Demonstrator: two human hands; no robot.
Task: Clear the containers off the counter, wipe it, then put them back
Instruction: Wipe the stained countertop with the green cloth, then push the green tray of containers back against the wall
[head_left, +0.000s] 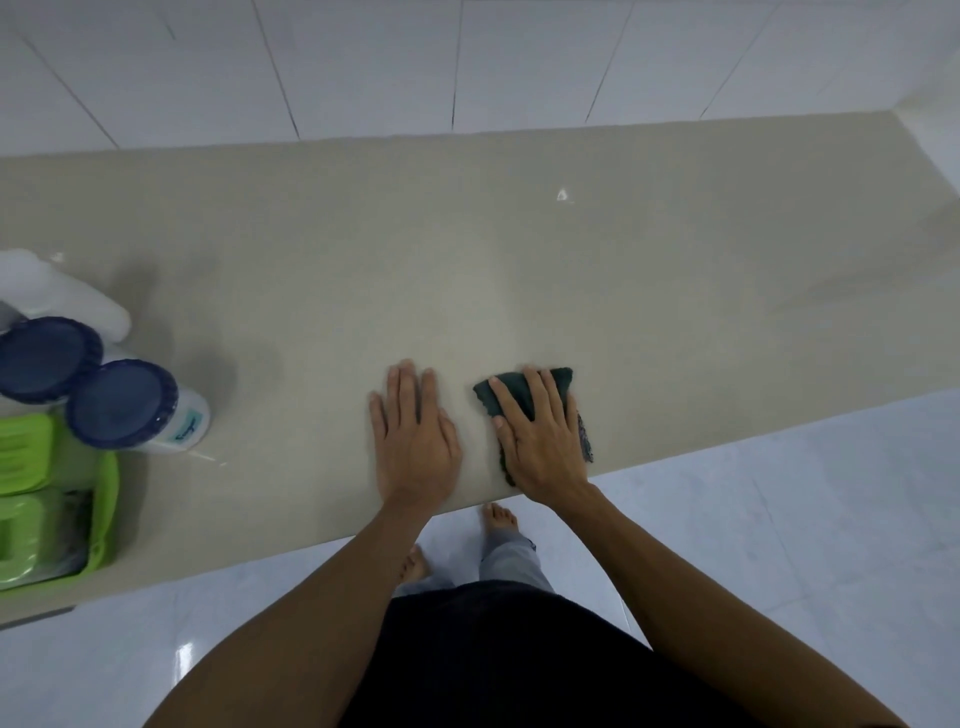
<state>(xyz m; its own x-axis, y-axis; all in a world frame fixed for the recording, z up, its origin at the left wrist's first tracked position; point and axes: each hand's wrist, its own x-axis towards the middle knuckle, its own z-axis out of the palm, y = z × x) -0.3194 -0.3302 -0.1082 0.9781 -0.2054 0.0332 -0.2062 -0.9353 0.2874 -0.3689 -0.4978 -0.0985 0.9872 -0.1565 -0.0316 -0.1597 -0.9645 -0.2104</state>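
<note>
Both palms lie flat near the counter's (519, 234) front edge: right hand (540, 441) pressing the cloth (558, 376) to wipe, left hand (413, 441) bracing me.

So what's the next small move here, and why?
Probably slide the right hand and dark cloth away toward the wall: it presses the cloth flat at the near edge of the counter, with bare surface ahead and the containers grouped far left.

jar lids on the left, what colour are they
Both jar lids are dark navy blue with ribbed edges, on white jars. The head view, the only one, shows them.
</note>
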